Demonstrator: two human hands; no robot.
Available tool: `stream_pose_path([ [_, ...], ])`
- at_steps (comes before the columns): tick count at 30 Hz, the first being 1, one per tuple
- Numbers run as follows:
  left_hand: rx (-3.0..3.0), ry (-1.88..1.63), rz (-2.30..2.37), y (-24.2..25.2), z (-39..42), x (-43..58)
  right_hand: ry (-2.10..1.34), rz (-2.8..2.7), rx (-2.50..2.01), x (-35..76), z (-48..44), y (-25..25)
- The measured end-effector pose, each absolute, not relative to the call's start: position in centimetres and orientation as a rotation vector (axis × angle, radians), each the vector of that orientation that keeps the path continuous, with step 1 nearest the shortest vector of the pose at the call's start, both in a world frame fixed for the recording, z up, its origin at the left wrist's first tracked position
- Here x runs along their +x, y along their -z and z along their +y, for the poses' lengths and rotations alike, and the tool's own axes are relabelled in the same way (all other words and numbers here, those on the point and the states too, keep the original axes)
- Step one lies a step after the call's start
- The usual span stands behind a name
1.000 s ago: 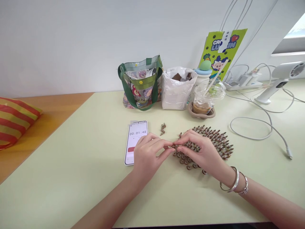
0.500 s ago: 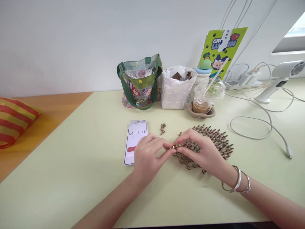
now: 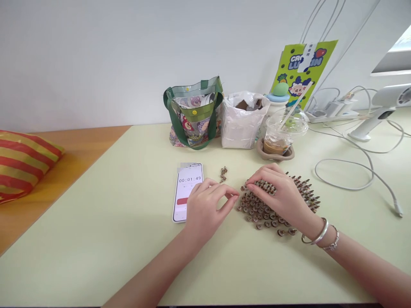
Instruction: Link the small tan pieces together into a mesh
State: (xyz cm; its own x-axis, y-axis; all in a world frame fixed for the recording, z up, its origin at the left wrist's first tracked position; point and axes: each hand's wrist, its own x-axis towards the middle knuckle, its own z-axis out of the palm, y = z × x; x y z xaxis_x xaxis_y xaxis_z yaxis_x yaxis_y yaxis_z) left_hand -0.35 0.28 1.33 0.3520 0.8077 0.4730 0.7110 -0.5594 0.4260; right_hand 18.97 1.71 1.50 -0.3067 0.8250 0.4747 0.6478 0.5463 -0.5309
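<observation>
On pale desk (image 3: 128, 265) | right hand (image 3: 281, 192) on brown studs (image 3: 257, 214) | left hand (image 3: 205, 205) just beside

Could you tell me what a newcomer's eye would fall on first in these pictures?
The eye goes first to the dense patch of small round-headed brown parts on the pale green desk, with the right hand resting on it. Beside it, the left hand partly covers a phone showing a timer at 00:01:49. Behind them stands a green-strapped tote bag.

The small round pieces (image 3: 260, 211) look partly shiny metal, on a smooth, matt desktop (image 3: 122, 239).
</observation>
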Motion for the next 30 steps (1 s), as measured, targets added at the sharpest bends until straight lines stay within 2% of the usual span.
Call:
stream_pose_path([
  [9,2.487,-0.890,1.391,-1.2,0.3,-0.4,0.008,-2.273,-1.291,19.1,2.5,-0.1],
  [22,2.533,-0.877,1.406,-1.0,0.3,-0.4,0.137,-2.316,-1.310,19.1,2.4,-0.3],
  [30,2.544,-0.908,1.366,-1.3,0.2,-0.3,0.075,-2.285,-1.301,19.2,2.8,-0.8],
])
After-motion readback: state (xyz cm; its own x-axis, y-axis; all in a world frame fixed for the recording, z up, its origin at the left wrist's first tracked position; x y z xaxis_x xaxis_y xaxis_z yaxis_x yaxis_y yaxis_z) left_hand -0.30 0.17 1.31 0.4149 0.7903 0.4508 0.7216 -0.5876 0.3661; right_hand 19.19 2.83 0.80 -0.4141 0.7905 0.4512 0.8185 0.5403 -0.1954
